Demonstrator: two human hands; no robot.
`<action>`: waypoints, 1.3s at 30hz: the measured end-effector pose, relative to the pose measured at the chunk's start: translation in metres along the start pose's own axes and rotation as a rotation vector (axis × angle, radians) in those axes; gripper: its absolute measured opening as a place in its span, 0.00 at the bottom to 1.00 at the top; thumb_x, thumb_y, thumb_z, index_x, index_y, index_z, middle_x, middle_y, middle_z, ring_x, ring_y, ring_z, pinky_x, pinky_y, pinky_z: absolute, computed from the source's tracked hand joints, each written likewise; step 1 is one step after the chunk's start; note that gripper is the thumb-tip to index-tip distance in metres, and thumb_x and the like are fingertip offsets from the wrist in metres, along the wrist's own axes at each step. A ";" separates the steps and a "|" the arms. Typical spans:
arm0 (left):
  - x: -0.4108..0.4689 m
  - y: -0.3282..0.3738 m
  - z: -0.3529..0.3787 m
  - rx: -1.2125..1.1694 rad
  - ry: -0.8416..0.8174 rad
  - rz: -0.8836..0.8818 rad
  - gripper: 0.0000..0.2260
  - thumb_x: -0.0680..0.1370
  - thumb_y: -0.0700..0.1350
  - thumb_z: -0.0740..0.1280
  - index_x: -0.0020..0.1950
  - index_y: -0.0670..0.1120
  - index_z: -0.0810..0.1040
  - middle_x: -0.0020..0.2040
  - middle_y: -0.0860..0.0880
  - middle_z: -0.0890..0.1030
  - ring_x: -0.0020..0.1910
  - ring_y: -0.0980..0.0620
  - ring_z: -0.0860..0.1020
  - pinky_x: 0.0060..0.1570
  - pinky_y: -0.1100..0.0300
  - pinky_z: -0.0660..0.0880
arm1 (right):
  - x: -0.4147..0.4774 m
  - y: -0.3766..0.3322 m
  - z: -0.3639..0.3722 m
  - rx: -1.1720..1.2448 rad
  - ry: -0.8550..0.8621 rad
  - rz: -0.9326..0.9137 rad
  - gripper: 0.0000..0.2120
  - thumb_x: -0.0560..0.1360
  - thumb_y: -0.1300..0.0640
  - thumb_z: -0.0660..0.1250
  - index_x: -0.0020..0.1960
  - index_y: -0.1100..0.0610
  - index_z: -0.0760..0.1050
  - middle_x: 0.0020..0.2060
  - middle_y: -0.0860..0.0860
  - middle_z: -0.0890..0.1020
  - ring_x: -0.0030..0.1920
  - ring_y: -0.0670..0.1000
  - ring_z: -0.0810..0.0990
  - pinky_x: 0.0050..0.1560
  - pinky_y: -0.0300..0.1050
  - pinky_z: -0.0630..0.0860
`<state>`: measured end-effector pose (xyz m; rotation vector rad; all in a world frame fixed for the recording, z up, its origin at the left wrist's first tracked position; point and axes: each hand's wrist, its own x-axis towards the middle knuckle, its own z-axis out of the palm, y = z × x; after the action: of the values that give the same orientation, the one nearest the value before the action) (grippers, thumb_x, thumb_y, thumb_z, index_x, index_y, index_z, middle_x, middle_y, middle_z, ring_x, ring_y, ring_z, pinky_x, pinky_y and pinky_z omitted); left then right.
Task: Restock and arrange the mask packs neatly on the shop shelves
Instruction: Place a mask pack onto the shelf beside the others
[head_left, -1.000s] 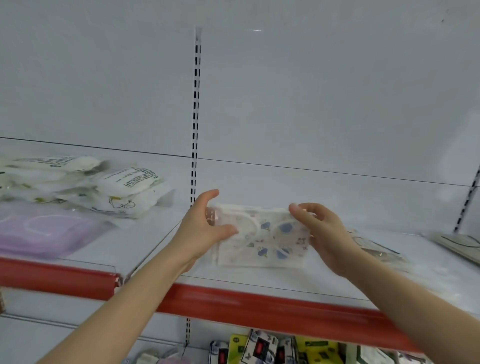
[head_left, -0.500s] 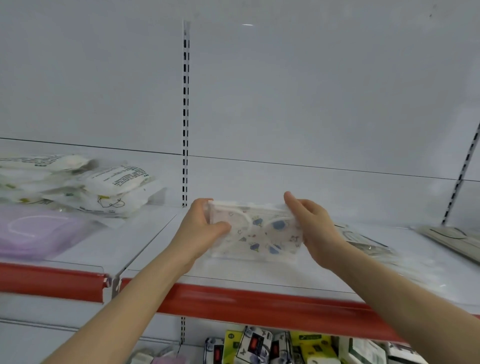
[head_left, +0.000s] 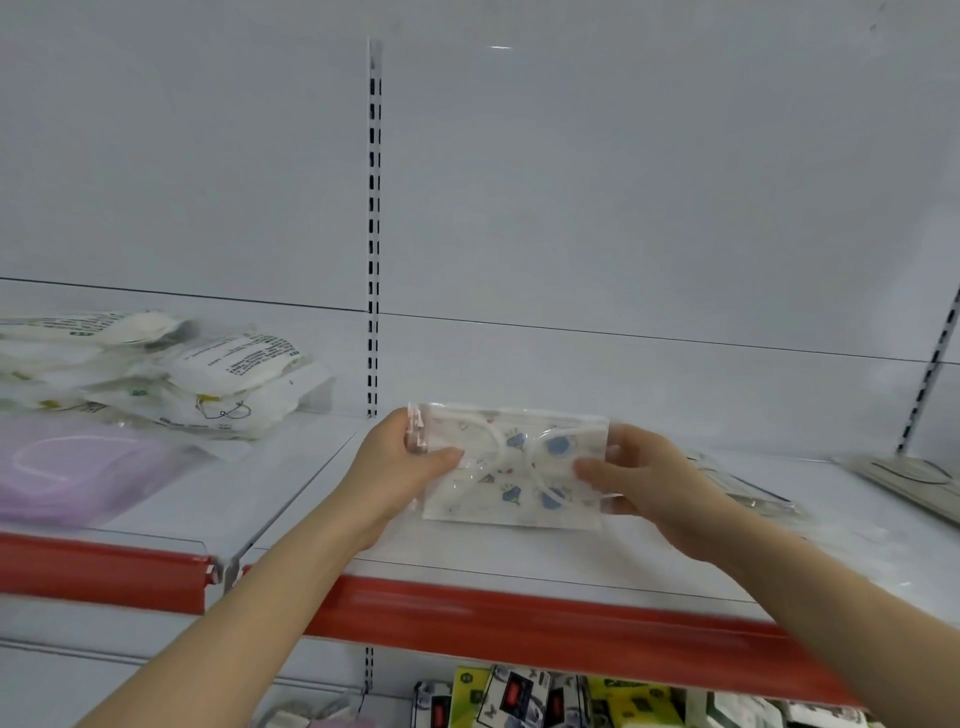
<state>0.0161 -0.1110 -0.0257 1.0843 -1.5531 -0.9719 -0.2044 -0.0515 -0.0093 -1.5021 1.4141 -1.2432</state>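
Mask pack (head_left: 511, 470) in pinch of left hand (head_left: 392, 470) and right hand (head_left: 652, 480), both ends partly behind thumbs.

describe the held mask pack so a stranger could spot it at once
On the white shelf with the red front strip, look just right of the slotted post. There the left hand and right hand hold a clear mask pack by its ends. Unlike the white packs and purple pack further left, it shows blue cartoon prints.
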 end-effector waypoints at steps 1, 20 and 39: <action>0.003 0.002 -0.002 -0.007 0.033 -0.007 0.10 0.73 0.39 0.71 0.51 0.41 0.75 0.44 0.47 0.79 0.40 0.52 0.77 0.33 0.66 0.69 | 0.003 -0.003 0.002 -0.002 0.031 0.004 0.05 0.75 0.67 0.65 0.48 0.59 0.75 0.38 0.53 0.82 0.34 0.48 0.82 0.33 0.39 0.79; 0.104 -0.022 -0.059 0.543 0.076 -0.305 0.13 0.74 0.34 0.65 0.32 0.41 0.65 0.31 0.44 0.69 0.25 0.49 0.70 0.23 0.63 0.69 | 0.142 -0.015 0.083 -0.217 -0.066 0.307 0.07 0.73 0.67 0.67 0.47 0.65 0.69 0.34 0.56 0.73 0.30 0.51 0.74 0.27 0.42 0.78; 0.107 -0.016 -0.034 1.199 0.060 0.010 0.12 0.80 0.47 0.57 0.52 0.40 0.73 0.56 0.41 0.77 0.55 0.42 0.74 0.45 0.57 0.66 | 0.155 -0.009 0.078 -0.845 -0.023 0.025 0.13 0.78 0.51 0.61 0.46 0.62 0.68 0.44 0.55 0.74 0.46 0.57 0.74 0.40 0.43 0.71</action>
<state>0.0378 -0.2204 -0.0051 1.8467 -2.1037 0.1289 -0.1380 -0.2110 0.0031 -2.0002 2.0704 -0.6030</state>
